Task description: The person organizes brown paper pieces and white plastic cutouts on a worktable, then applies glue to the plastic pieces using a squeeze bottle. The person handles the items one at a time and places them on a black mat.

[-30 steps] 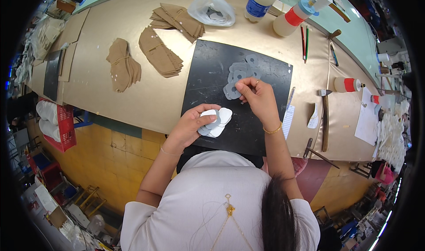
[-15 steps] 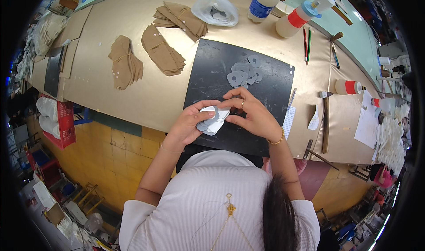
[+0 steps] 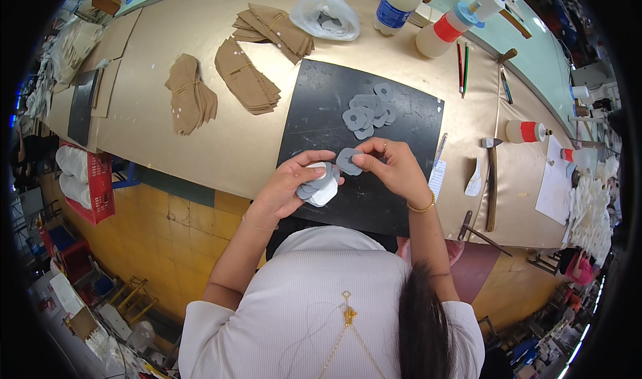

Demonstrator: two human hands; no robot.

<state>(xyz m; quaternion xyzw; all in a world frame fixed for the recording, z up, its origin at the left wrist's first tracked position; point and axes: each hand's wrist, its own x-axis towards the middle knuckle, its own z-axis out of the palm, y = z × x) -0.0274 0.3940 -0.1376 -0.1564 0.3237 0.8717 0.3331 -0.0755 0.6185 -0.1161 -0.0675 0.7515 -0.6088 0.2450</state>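
My left hand is closed on a fanned bunch of small rounded pieces, some grey and some white-faced. The thumb presses on top of them. Just to the right, my right hand pinches one grey rounded piece between thumb and fingers, held apart from the bunch. Both hands are above the black board near its front edge. Beyond them on the board lies a loose pile of similar grey pieces, several with a darker mark in the middle.
Banded stacks of brown cut pieces lie to the left of the board. At the back stand a plastic bag, a bottle and a red-banded bottle. On the right are pencils and a hammer.
My right hand has moved slightly right, away from the bunch, and now holds a single grey piece. My left hand stays in place with the bunch.
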